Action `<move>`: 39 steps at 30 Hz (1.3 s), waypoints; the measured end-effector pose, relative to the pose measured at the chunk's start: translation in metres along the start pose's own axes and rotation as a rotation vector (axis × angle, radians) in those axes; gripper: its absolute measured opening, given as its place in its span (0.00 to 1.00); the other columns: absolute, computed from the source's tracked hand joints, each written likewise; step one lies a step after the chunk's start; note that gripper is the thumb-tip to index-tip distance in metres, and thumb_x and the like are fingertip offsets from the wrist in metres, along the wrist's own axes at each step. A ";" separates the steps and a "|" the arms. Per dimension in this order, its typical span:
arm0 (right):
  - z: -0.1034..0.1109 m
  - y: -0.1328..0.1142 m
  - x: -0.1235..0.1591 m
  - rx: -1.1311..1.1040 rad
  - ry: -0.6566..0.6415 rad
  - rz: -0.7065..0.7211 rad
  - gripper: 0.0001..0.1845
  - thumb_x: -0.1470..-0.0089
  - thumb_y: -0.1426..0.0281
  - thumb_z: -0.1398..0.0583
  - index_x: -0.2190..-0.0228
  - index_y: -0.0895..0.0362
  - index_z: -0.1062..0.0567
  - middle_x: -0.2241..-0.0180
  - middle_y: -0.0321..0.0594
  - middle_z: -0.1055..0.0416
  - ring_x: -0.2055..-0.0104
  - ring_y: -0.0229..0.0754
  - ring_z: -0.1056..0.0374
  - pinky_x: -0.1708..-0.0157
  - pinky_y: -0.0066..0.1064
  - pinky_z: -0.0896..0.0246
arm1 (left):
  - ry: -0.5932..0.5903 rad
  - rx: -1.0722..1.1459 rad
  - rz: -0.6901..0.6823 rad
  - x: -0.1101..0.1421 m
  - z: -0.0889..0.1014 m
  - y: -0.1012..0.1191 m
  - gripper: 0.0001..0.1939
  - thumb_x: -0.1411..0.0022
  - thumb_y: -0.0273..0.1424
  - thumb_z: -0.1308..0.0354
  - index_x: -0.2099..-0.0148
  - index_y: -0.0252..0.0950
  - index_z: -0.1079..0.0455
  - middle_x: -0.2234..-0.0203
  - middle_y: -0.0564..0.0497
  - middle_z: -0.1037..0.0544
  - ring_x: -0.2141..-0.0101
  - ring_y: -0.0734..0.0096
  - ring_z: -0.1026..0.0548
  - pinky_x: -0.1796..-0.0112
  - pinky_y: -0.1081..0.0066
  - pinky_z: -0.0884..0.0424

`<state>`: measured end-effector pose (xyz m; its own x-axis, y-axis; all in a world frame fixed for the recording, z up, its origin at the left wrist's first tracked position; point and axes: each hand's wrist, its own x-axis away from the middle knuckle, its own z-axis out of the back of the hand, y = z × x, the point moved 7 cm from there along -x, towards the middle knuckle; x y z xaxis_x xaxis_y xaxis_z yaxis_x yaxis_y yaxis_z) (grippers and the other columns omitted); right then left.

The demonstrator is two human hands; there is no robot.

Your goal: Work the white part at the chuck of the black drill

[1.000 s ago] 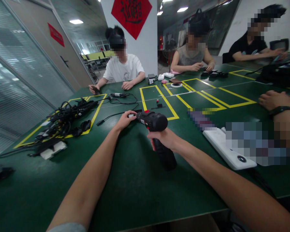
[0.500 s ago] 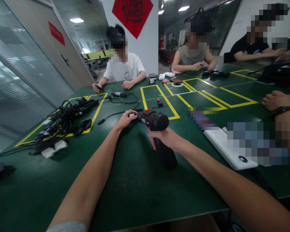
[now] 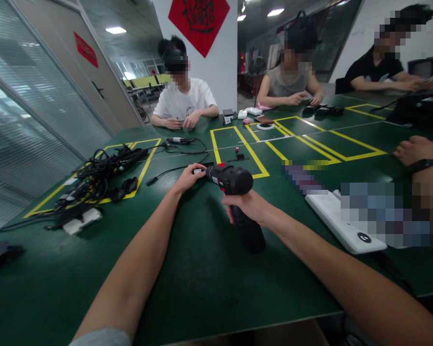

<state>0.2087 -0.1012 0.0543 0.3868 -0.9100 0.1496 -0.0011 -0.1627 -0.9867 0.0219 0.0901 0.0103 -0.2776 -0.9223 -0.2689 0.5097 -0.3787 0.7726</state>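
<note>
My right hand is wrapped round the grip of a black cordless drill with red accents. The drill lies level in the air, its chuck pointing left towards my left hand. The fingers of that hand are closed on a small black piece with a white label, held down at the table. The drill's tip meets or nearly meets this piece; the exact contact is too small to tell. A black cable with a plug end lies just left of my left hand.
A tangle of black cables and adapters covers the left of the green table. A white device lies at right, near another person's hand. Yellow tape rectangles mark the tabletop. Several people sit around it.
My hands and the drill stay practically in place. Across the table, the person in the white shirt has brought both hands together.
</note>
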 end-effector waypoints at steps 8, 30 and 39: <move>0.000 0.001 -0.002 -0.015 0.009 0.013 0.07 0.54 0.71 0.40 0.80 0.58 0.32 0.84 0.36 0.33 0.83 0.38 0.35 0.80 0.30 0.40 | -0.014 -0.011 0.001 -0.001 -0.001 -0.005 0.20 0.46 0.40 0.39 0.53 0.37 0.26 0.58 0.48 0.23 0.58 0.63 0.28 0.51 0.63 0.33; 0.000 0.001 -0.002 0.009 -0.028 0.009 0.09 0.52 0.70 0.40 0.81 0.58 0.31 0.83 0.37 0.32 0.82 0.38 0.34 0.78 0.30 0.39 | -0.009 -0.004 0.022 -0.001 0.000 -0.005 0.19 0.45 0.40 0.40 0.52 0.39 0.26 0.56 0.48 0.23 0.54 0.61 0.28 0.48 0.62 0.34; 0.000 0.000 -0.002 0.004 -0.006 -0.012 0.09 0.53 0.71 0.40 0.82 0.58 0.32 0.84 0.37 0.33 0.83 0.38 0.35 0.80 0.29 0.41 | -0.010 -0.038 0.000 -0.001 0.001 -0.003 0.19 0.44 0.40 0.41 0.52 0.38 0.26 0.56 0.49 0.23 0.53 0.60 0.29 0.46 0.60 0.37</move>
<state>0.2079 -0.0996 0.0542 0.3919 -0.9057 0.1615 0.0071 -0.1726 -0.9850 0.0202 0.0921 0.0085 -0.2857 -0.9216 -0.2628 0.5403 -0.3814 0.7500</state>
